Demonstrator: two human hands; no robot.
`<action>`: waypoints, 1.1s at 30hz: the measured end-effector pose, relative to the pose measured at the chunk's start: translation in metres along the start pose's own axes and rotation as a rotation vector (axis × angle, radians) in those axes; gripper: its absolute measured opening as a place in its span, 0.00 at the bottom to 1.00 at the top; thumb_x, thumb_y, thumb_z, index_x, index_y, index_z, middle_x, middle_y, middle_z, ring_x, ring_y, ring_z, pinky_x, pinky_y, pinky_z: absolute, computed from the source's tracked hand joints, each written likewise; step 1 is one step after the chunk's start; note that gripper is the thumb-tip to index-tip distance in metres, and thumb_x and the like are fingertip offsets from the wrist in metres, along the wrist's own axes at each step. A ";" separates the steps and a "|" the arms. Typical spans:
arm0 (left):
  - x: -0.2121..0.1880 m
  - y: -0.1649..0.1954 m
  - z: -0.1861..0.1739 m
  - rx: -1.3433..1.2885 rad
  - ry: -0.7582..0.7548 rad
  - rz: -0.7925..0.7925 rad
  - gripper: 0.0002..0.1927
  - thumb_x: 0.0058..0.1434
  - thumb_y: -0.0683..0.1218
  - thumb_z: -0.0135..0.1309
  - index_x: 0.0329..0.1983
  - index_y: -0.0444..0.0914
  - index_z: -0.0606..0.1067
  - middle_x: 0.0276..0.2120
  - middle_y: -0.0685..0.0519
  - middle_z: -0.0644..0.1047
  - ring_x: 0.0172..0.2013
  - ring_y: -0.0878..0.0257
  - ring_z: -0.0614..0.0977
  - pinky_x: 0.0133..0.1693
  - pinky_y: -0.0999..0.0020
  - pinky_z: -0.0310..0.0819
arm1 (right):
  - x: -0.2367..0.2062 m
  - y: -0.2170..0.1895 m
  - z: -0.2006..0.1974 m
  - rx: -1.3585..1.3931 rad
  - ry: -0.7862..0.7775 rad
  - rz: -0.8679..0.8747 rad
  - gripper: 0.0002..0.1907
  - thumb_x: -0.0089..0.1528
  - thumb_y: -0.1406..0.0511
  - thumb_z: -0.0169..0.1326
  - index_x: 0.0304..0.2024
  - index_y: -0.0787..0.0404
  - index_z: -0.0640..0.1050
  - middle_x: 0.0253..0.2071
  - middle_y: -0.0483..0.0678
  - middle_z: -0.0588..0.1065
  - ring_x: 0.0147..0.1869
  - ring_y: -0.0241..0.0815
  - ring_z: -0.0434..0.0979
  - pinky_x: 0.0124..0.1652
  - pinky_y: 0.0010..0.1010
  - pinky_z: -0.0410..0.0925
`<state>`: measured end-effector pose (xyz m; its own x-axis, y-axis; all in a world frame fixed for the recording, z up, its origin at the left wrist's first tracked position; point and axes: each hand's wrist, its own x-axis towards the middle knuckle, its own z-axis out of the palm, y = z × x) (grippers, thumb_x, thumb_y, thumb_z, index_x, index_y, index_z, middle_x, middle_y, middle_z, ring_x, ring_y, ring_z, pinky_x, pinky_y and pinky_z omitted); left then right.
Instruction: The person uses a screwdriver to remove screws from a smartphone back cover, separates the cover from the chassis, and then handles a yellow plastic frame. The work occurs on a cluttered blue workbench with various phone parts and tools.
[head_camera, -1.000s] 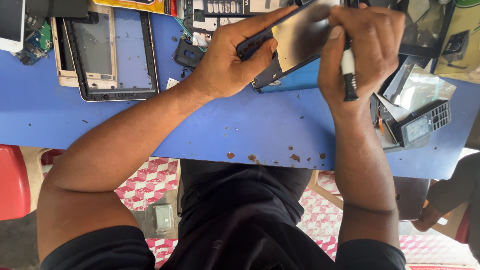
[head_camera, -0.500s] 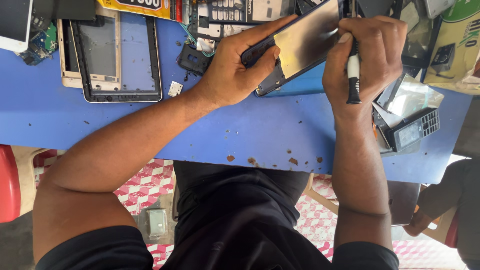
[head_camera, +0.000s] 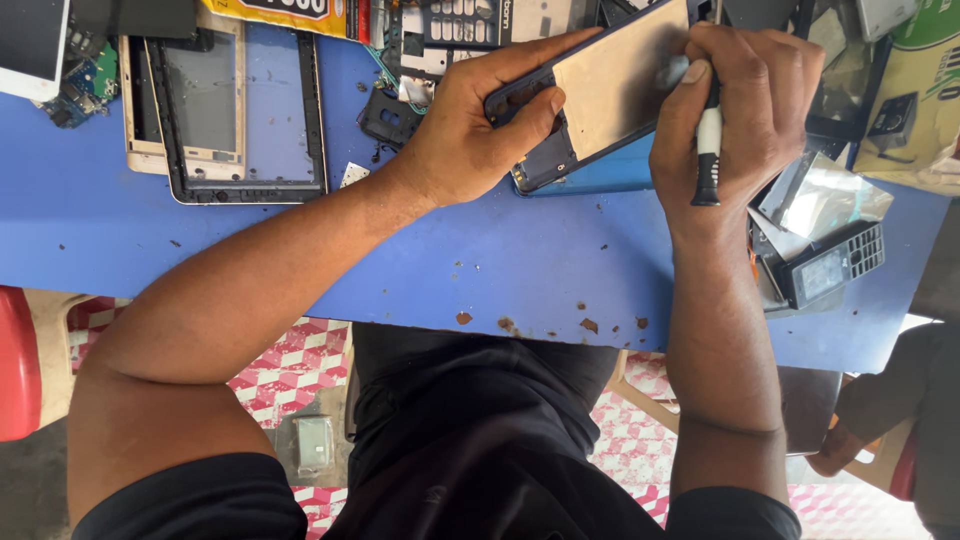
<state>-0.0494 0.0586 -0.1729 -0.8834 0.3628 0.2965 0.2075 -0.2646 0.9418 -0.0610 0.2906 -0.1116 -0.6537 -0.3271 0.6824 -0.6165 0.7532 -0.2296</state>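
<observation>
- Phone panel (head_camera: 610, 85): smooth, dull metallic sheen.
- Screwdriver (head_camera: 707, 150): matt black and white plastic handle.
- Table (head_camera: 500, 260): matt blue paint, chipped at six o'clock.
- Frame (head_camera: 240, 110), at ten o'clock: black plastic, smooth.

Both bare forearms reach forward from the body, elbows bent and spread wide. The left hand (head_camera: 470, 130) curls in a grip, thumb pressed across. The right hand (head_camera: 740, 100) is closed into a loose fist, knuckles upward.
</observation>
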 end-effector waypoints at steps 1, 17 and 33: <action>0.000 0.000 0.000 0.000 -0.016 -0.011 0.20 0.83 0.38 0.49 0.75 0.39 0.65 0.34 0.63 0.74 0.34 0.79 0.71 0.38 0.83 0.70 | 0.000 0.000 -0.001 -0.006 -0.005 -0.001 0.10 0.69 0.76 0.54 0.52 0.64 0.79 0.48 0.50 0.76 0.52 0.49 0.72 0.52 0.38 0.68; -0.001 0.001 0.003 0.056 -0.048 -0.036 0.21 0.80 0.39 0.49 0.74 0.40 0.66 0.28 0.64 0.70 0.27 0.79 0.68 0.31 0.82 0.65 | -0.003 0.004 -0.008 0.069 -0.026 -0.032 0.07 0.67 0.68 0.56 0.45 0.64 0.82 0.44 0.52 0.76 0.54 0.54 0.71 0.56 0.43 0.68; 0.004 -0.011 -0.002 -0.070 0.107 -0.048 0.21 0.80 0.38 0.48 0.75 0.39 0.66 0.36 0.61 0.76 0.33 0.79 0.75 0.39 0.81 0.75 | 0.002 0.011 -0.003 0.251 0.105 0.057 0.09 0.65 0.70 0.64 0.43 0.71 0.78 0.36 0.58 0.80 0.37 0.48 0.82 0.38 0.36 0.74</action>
<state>-0.0563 0.0613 -0.1823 -0.9323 0.2800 0.2291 0.1372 -0.3126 0.9399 -0.0672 0.3000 -0.1107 -0.6490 -0.2175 0.7290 -0.6783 0.5993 -0.4251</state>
